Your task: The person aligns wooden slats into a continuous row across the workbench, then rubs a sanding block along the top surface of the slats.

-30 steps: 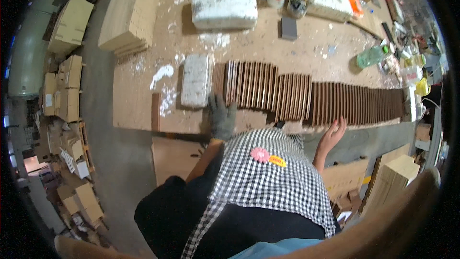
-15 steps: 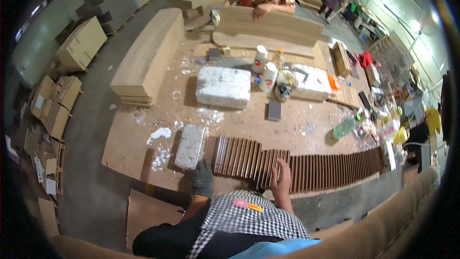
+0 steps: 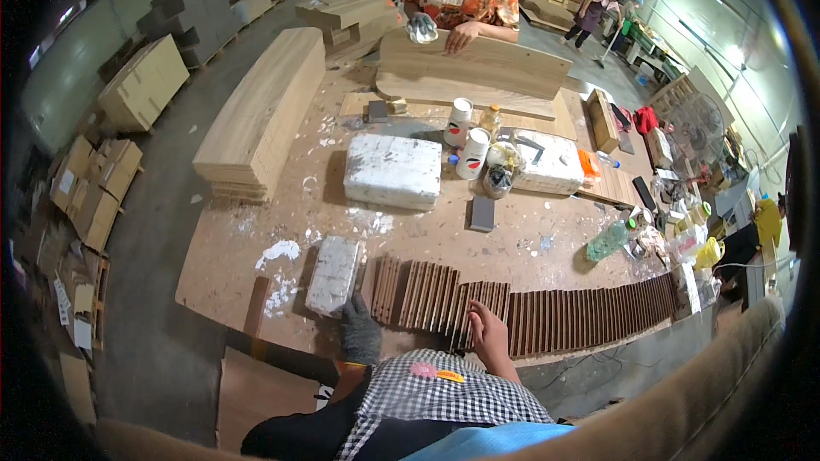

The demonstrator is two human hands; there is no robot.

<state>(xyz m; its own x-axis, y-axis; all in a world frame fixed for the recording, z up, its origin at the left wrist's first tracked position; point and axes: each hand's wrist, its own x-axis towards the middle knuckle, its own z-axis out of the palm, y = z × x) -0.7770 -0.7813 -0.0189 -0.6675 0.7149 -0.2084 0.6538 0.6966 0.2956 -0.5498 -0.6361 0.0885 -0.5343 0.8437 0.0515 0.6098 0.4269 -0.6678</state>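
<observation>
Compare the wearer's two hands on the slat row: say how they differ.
The left hand wears a dark grey glove; the right hand is bare. The left hand lies at the slat row's left end, beside the white block; the right hand rests further along it. Both lie flat on the brown slats, at the table's near edge.

A long row of dark slats runs along the near edge of the counter from lower centre to the right of the frame, with the gloved left hand and bare right hand resting at its near edge; a small grey-white block closes its left end. Behind the slats a bare strip of counter crosses the middle, open to a hand; a larger white block, a dark pad and cans stand beyond it; a green bottle and clutter crowd the right; stacked boards wall the upper left.
</observation>
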